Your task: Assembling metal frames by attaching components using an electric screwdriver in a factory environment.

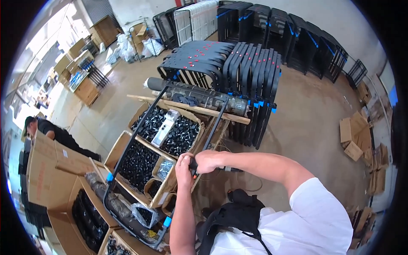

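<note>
A black tubular metal frame [144, 121] with blue-covered ends lies across the open boxes in front of me. My left hand [184, 169] is closed at the frame's near side rail, its fingertips beside my right hand. My right hand [207, 161] is wrapped round a dark hand tool [194, 164], whose exact kind is largely hidden by my fingers. A dark stem [230, 168] shows below my right forearm. Below the frame, a carton of small black plastic parts [137, 163] and another carton of black parts [180, 138] hold a white-and-grey box [165, 128].
Behind the cartons lie a wooden strip [191, 109] and a dark wrapped roll [199, 94]. Stacked black frames [250, 68] stand beyond. A large open carton [80, 212] is at near left. Another person [63, 136] bends at the left. Empty cartons [355, 134] sit at right.
</note>
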`<state>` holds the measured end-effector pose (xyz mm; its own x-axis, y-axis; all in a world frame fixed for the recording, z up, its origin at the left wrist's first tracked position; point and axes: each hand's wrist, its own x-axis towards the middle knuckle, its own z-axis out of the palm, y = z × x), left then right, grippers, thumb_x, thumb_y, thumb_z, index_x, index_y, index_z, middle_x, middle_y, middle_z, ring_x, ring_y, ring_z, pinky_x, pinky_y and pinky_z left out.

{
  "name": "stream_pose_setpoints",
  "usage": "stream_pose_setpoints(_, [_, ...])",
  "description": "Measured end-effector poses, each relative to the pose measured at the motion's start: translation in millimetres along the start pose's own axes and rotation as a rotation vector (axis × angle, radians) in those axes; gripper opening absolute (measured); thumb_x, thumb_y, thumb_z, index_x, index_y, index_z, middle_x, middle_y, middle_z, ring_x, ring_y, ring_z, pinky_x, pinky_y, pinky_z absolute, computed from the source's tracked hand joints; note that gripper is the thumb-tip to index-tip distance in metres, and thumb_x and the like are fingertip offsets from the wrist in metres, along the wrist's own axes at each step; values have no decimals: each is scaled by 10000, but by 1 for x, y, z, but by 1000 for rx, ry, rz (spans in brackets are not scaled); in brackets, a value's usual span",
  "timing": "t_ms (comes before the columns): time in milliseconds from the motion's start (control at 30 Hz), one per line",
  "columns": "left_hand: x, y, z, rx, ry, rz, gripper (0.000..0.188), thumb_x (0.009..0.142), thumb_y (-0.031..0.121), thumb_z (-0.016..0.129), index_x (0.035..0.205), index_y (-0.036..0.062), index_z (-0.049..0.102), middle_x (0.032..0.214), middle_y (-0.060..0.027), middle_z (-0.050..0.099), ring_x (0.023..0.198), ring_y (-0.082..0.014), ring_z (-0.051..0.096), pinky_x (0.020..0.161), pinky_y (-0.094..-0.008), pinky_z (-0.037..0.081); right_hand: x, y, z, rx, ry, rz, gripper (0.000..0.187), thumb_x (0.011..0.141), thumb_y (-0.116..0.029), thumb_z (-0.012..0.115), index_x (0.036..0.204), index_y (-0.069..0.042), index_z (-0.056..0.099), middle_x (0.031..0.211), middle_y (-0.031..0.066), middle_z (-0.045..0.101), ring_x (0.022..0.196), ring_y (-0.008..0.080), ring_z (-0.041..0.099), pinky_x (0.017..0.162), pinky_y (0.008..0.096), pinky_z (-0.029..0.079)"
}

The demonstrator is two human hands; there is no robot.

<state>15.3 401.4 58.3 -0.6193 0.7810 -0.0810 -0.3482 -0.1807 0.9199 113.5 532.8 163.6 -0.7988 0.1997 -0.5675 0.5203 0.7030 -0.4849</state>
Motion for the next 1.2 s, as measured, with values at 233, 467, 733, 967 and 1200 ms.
stream_pose_setpoints(233, [-2,8,8,-45,14,40,267,1063,255,578,1112,14,684,1003,-26,636,905,-113,566,837,-286,470,4,5,-6,46,17,-62,242,772,-173,672,821,54,741,814,228,731,817,371,748,723,468,559])
stream_pose_setpoints(467, [-3,18,20,-94,56,41,274,1058,247,563,1080,-4,669,1001,-34,629,891,-115,541,826,-294,455,0,2,-14,-6,3,-66,295,818,-181,660,968,32,800,984,225,785,949,370,775,789,465,592])
stream_pose_setpoints(733, [-34,74,61,153,128,435,196,941,179,602,935,-15,630,1080,-98,623,1052,-207,585,1002,-370,460,-46,0,-36,-50,183,-387,313,820,-218,716,1032,12,704,897,235,763,907,408,765,784,507,597])
stream_pose_setpoints(967, [-106,24,49,351,669,198,264,1047,270,611,1066,10,650,1130,-85,621,1053,-197,582,979,-328,463,-50,47,29,194,145,-590,492,825,-249,723,1273,-77,619,1007,206,750,951,432,738,810,539,588])
stream_pose_setpoints(1200, [-177,-35,-16,-68,554,-479,760,1037,699,588,1551,140,571,1351,-113,697,1137,-237,697,901,-399,604,-33,66,111,-14,249,-881,602,803,-234,808,1296,0,553,1016,232,666,894,446,724,753,540,594])
